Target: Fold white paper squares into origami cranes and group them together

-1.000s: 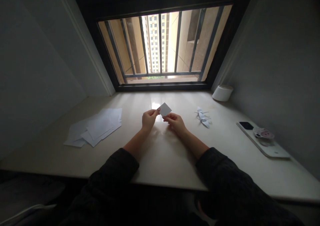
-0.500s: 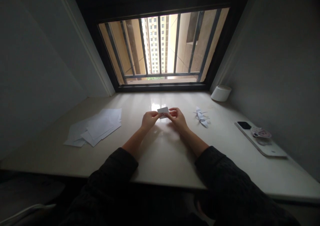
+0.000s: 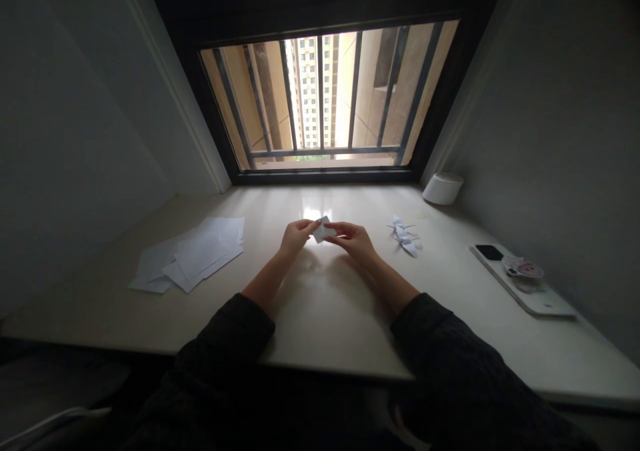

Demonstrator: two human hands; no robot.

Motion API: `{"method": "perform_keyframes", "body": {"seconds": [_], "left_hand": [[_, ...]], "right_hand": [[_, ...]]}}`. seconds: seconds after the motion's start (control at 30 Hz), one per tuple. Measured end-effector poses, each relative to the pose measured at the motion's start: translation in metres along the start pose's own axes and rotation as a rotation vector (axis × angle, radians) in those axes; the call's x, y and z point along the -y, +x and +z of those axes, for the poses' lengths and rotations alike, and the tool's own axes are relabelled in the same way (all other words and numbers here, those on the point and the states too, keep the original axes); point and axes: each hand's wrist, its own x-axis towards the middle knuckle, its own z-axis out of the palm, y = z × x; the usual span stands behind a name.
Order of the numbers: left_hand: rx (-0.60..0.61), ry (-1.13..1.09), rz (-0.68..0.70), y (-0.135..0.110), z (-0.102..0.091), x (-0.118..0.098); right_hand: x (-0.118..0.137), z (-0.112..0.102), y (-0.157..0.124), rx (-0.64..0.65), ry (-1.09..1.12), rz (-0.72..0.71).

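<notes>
The paper (image 3: 323, 231) is held up between both hands, at the middle of the desk (image 3: 330, 331) toward the window (image 3: 363, 98). Its left side is pinched by the fingers of the left hand (image 3: 295, 238), and its right side is gripped by the fingers of the right hand (image 3: 356, 240), with one part of it left uncovered between them. Whether the desk is touched by the paper cannot be told, and its creases are too small to be made out. Both forearms are covered in part by dark sleeves (image 3: 440, 331). Loose white sheets (image 3: 200, 251) are spread in an overlapping pile well to the left. Small folded figures (image 3: 405, 239) are clustered to the right of the right hand, apart from it. Farther right, a phone (image 3: 537, 298) is laid flat, with a round grip (image 3: 523, 267) attached to its back. A white cylinder (image 3: 443, 190) is placed near the window's right corner.
</notes>
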Motion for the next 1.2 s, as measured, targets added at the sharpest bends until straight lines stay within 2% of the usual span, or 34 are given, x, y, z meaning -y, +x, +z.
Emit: {"method": "perform_keyframes", "body": {"seconds": [0.1,0.3,0.43,0.87,1.2], "left_hand": [[0.028,-0.035,-0.012,-0.001,-0.001,-0.002],[0.15,-0.037,0.198,-0.003,-0.001,-0.009],[0.178,0.019,0.231,-0.004,-0.001,-0.01],[0.129,0.185,0.324,-0.002,-0.002,-0.007],[0.105,0.135,0.319,-0.003,0.0,-0.005]], "right_hand": [[0.001,-0.001,0.0,-0.018,0.046,0.007],[-0.001,-0.008,0.004,-0.071,0.15,0.048],[-0.005,-0.011,0.006,-0.057,0.18,0.067],[0.0,-0.01,0.004,-0.091,0.139,0.099],[-0.001,-0.008,0.004,-0.147,0.147,0.103]]}}
